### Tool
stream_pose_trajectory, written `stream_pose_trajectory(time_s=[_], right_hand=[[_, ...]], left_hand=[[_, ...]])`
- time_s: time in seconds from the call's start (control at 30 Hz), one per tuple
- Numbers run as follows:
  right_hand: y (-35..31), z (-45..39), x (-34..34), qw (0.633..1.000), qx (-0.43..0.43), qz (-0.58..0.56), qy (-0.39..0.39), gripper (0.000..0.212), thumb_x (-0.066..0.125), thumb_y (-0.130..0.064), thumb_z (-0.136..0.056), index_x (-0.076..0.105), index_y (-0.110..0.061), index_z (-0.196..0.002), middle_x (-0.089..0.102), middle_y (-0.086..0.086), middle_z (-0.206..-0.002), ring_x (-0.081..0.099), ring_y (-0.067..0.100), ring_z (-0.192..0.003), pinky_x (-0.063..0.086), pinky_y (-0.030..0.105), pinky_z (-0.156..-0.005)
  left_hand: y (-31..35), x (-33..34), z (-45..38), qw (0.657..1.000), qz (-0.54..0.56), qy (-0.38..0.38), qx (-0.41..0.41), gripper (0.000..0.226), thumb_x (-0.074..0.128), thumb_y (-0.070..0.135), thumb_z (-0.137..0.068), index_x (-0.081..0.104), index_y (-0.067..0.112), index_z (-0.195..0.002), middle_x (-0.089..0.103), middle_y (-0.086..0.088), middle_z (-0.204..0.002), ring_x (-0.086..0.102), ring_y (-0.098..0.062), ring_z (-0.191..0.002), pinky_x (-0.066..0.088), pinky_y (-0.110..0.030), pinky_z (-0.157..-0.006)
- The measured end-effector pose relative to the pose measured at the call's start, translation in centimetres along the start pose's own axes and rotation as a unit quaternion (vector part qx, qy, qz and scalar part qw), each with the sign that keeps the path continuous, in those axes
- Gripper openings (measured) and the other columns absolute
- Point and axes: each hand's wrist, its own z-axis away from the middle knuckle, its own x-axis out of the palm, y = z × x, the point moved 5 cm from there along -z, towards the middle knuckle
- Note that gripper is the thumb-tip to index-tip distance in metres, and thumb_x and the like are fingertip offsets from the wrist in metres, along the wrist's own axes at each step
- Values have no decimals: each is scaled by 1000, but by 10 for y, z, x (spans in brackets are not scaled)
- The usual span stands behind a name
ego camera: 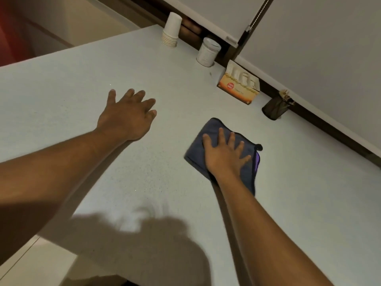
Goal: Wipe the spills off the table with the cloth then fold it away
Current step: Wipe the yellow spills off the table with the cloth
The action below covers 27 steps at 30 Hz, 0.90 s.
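A folded cloth (208, 139) is lying on the worktop (82, 83), the right hand (224, 155) pressing it flat with fingers spread, gripping nothing. The left hand (126, 116) is hovering open and empty nearby. Cups (172, 29), a jar (208, 51) and a box (239, 85) are lining the back edge.

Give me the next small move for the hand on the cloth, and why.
Probably slide the right hand with the cloth across the table. The palm lies flat on the folded cloth, fingers spread, pressing rather than gripping. The left hand is apart, open. No spill is plainly visible.
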Motion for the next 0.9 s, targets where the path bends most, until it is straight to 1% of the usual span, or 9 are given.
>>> stream_pose_trajectory(time_s=[0.07, 0.13, 0.23, 0.33, 0.4, 0.57, 0.73, 0.83, 0.9], right_hand=[[-29, 17, 10, 1000, -30, 0, -6, 81, 16, -76, -101, 4, -35, -169, -4, 6, -179, -10, 41, -162, -9, 72, -123], [-46, 49, 19, 989, -147, 25, -1, 79, 14, -78, -99, 3, -41, -168, -4, 3, -179, -10, 39, -163, -10, 69, -125], [-24, 100, 19, 936, -350, 35, -13, 75, 17, -83, -97, 3, -53, -164, -1, -10, -179, -9, 26, -165, -7, 62, -129], [25, 95, 3, 889, -452, 36, -63, 72, 39, -77, -99, 16, -54, -164, 4, -19, -177, -6, 16, -165, -5, 53, -130], [41, 59, -7, 907, -415, 43, -61, 72, 43, -73, -99, 21, -51, -164, 6, -17, -177, -4, 16, -165, -2, 54, -131], [-9, -15, -5, 986, -164, 38, -16, 76, 24, -80, -98, 11, -48, -166, 2, -8, -179, -4, 28, -165, -3, 64, -128], [-46, 58, 20, 958, -286, 31, 1, 78, 14, -86, -94, 10, -52, -165, 5, -10, -179, -3, 27, -165, -6, 60, -129], [11, 98, 15, 939, -343, 21, -1, 75, 22, -88, -95, 11, -57, -162, 9, -17, -177, 0, 16, -164, -3, 50, -129], [71, 79, -4, 961, -277, 18, 1, 75, 27, -87, -94, 19, -56, -162, 11, -20, -176, 3, 14, -164, 2, 50, -130]], left_hand=[[1, -1, -1, 1000, -4, 3, 4, 60, 17, 51, -111, 31, 31, -166, 22, -5, -179, 14, -28, -166, 5, -68, -129], [0, -1, -2, 1000, -3, 5, 2, 61, 18, 52, -110, 31, 32, -166, 23, -4, -179, 15, -28, -166, 6, -67, -129], [-5, 4, -4, 1000, -5, -1, -4, 65, 16, 57, -108, 29, 34, -167, 21, -2, -179, 13, -26, -166, 5, -65, -129], [-5, 6, -5, 1000, -18, 6, 8, 67, 11, 59, -107, 28, 33, -167, 21, -3, -179, 14, -28, -166, 7, -67, -129], [-4, 6, -4, 1000, -23, 7, 10, 67, 11, 58, -107, 28, 32, -167, 22, -4, -179, 15, -28, -166, 7, -68, -128], [-2, 4, -4, 1000, -12, 2, 5, 65, 15, 55, -109, 28, 31, -168, 20, -4, -180, 13, -28, -166, 4, -67, -129], [-4, 3, -5, 1000, -16, 0, 4, 65, 17, 56, -109, 28, 32, -168, 21, -3, -179, 14, -28, -166, 6, -66, -129], [-6, 5, -6, 1000, -18, -3, 5, 65, 13, 57, -108, 27, 34, -168, 20, -1, -179, 13, -26, -166, 7, -66, -129], [-5, 7, -7, 1000, -23, 4, 13, 66, 12, 56, -107, 28, 33, -167, 22, -2, -179, 15, -27, -165, 8, -67, -128]])
